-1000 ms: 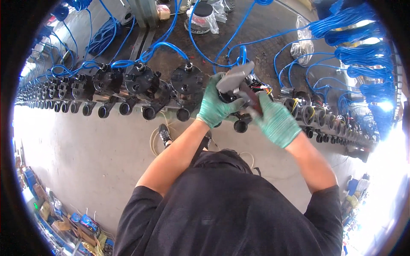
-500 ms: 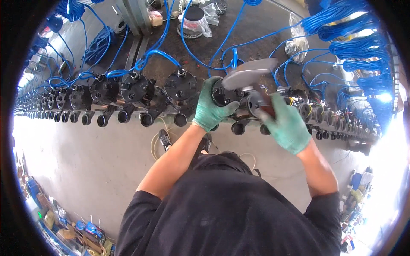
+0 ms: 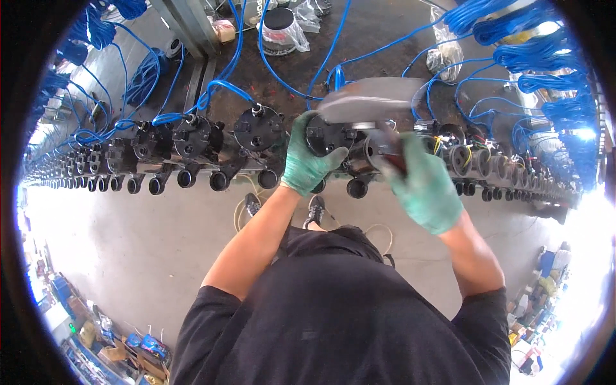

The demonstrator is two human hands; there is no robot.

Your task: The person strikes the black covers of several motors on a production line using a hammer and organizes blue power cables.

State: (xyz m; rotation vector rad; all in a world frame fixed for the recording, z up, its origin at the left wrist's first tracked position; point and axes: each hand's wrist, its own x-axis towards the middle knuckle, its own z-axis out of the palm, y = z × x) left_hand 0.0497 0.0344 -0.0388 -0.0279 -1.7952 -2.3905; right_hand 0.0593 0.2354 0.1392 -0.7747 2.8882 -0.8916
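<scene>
My left hand [image 3: 305, 162], in a green glove, is wrapped round the side of a black round end cap [image 3: 326, 135] on a cylindrical housing. The thumb lies across the cap's near side. Gloved in green too, my right hand [image 3: 427, 192] is closed on the dark handle of a mallet [image 3: 372, 101]. The mallet's broad grey head is smeared by motion above the cap and hides its far edge; whether they touch I cannot tell. Right of the capped one stand open-ended cylinders [image 3: 458, 159] with coloured wires showing.
Capped black housings [image 3: 258, 128] run in a long row to the left, blue cables rising from them. Coiled blue cables [image 3: 536, 48] hang at the right. Behind the row are a plastic-wrapped tub [image 3: 280, 35], a metal post [image 3: 186, 25] and a clear bag [image 3: 444, 58].
The mallet head has swung slightly left and lies more level over the cap, now more blurred. The whole scene has shifted a little to the left. My left hand keeps its hold.
</scene>
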